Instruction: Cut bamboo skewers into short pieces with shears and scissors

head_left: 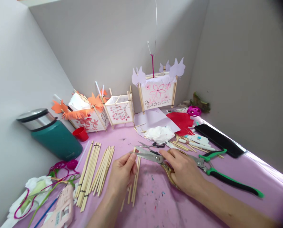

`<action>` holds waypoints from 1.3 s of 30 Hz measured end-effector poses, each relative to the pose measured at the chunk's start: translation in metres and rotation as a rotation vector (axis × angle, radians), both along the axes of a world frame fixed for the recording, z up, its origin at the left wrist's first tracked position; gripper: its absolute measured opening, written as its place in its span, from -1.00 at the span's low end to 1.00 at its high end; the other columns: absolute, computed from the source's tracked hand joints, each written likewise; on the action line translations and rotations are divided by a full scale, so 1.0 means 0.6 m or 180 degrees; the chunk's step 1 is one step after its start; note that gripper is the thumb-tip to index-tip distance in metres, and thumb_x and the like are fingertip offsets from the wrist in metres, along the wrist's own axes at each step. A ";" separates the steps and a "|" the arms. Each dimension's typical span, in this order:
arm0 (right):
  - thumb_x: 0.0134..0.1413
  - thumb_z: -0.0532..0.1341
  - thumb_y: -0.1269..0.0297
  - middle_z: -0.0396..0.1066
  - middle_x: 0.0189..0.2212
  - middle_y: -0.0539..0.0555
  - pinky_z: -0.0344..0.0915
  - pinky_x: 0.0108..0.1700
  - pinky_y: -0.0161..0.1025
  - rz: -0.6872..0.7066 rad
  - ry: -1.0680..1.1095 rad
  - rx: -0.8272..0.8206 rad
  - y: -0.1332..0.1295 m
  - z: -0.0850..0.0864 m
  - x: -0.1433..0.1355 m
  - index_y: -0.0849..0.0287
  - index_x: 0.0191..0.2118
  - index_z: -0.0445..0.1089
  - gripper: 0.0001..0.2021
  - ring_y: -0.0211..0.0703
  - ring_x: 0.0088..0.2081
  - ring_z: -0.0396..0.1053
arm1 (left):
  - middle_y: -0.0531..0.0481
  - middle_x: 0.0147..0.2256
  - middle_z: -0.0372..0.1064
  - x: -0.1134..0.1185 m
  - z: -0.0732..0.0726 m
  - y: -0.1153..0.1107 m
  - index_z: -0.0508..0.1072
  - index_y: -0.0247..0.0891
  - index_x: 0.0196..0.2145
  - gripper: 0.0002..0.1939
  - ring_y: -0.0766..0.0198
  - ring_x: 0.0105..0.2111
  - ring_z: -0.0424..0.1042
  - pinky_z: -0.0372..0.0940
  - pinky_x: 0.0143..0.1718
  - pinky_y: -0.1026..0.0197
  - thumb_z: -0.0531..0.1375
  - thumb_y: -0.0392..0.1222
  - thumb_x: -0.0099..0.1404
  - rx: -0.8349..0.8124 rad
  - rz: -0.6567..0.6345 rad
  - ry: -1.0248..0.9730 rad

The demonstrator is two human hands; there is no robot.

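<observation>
In the head view, my left hand [124, 167] pinches a thin wooden stick near its upper end, at the middle of the table. My right hand [183, 167] is wrapped round the gold handles of large scissors [153, 156]. The scissors' blades are parted and point left, around the tip of the stick beside my left fingertips. A few loose sticks [136, 183] lie just right of my left wrist. Further left lie bundled sticks [89, 174] with black ties and a loose pile of sticks [104, 171].
Paper lanterns [158, 93] stand along the back. A teal tumbler [58, 139], a red cup [80, 134] and a pink glue gun [61, 209] are left. Green-handled pliers [234, 180], a black phone-like slab [219, 139], markers and crumpled tissue [160, 134] lie right and centre.
</observation>
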State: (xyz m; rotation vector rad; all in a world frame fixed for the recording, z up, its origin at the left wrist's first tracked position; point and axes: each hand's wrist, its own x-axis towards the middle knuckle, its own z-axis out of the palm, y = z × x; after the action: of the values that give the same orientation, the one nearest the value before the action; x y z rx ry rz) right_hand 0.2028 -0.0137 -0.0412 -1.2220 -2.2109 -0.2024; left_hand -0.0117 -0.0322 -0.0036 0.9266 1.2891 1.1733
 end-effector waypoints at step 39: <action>0.14 0.11 0.42 0.41 -0.30 0.15 0.28 -0.31 -0.17 -0.0062 -0.0135 -0.0084 -0.003 -0.004 -0.002 0.23 0.07 0.36 -0.64 -0.02 -0.32 0.40 | 0.23 -0.67 0.21 0.003 0.011 -0.002 0.45 -0.31 -0.27 -0.60 0.59 -0.83 -0.15 -0.23 -0.82 0.42 0.34 0.04 0.05 -0.0050 -0.0129 -0.0602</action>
State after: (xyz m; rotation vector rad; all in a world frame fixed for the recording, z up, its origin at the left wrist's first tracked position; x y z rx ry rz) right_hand 0.2017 -0.0154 -0.0435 -1.2649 -2.2454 -0.2094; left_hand -0.0099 -0.0336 0.0033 0.8061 1.1212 1.1880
